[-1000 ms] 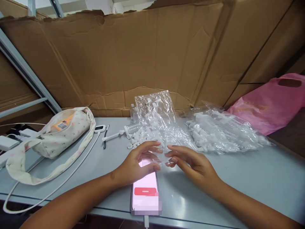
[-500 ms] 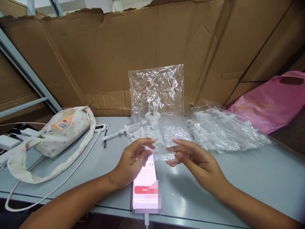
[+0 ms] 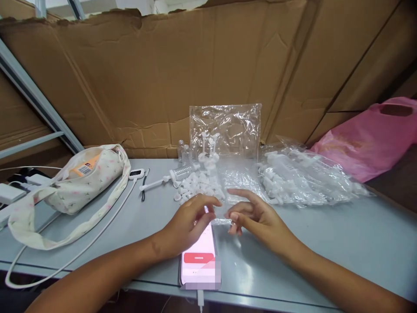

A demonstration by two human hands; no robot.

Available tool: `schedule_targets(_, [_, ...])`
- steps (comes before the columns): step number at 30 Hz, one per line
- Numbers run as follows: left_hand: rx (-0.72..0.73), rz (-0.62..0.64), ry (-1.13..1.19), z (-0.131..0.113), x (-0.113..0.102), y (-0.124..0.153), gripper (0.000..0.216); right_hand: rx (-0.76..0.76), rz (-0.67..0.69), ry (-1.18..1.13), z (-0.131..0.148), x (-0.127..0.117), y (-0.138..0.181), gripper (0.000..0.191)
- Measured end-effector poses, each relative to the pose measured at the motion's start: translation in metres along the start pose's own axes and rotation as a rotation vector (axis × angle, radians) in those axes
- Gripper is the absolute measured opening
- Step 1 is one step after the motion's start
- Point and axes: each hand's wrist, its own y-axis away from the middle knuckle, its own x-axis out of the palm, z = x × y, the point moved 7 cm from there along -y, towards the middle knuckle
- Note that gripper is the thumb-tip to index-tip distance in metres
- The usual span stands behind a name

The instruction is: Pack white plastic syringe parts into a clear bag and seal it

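My left hand hovers over the upper part of a phone, its curved index finger and thumb apart. Facing it, my right hand has its index finger stretched out, while the thumb and middle finger close at the near edge of a clear plastic bag. That bag stands up against the cardboard, with its lower part running toward my fingers. Beyond my left hand lies a pile of small white plastic parts. A clear ribbed tube with a white stem rests beside the pile.
Upright white stemmed pieces and clear ribbed bottles stand at the back. On the right are a filled clear bag and a pink bag. A floral pouch and white cable lie left. Cardboard walls the back.
The upright clear bag has shifted right and lower, uncovering the ribbed bottles. My left hand has moved right and slightly nearer; my right hand has moved a little left, bringing the hands closer together.
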Motion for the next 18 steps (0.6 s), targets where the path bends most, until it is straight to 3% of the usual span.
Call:
schedule_targets(3, [-0.07, -0.027, -0.009, 0.002, -0.007, -0.003, 0.005, -0.035, -0.005, 0.022, 0.003, -0.001, -0.001, 0.032])
schedule_targets(7, [-0.072, -0.102, 0.052, 0.01, -0.022, -0.008, 0.009, -0.09, -0.086, 0.049, 0.015, -0.014, -0.003, 0.031])
schedule_targets(12, [-0.141, -0.374, 0.143, 0.046, -0.075, -0.014, 0.002, -0.238, -0.376, 0.073, 0.039, -0.072, -0.007, 0.038])
schedule_targets(15, [-0.21, -0.447, -0.083, 0.066, -0.105, -0.017, 0.007, -0.212, -0.454, 0.086, 0.044, -0.099, -0.01, 0.064])
schedule_targets(18, [-0.157, -0.335, -0.55, 0.069, -0.11, -0.023, 0.023, -0.163, -0.484, 0.127, 0.045, -0.105, -0.011, 0.093])
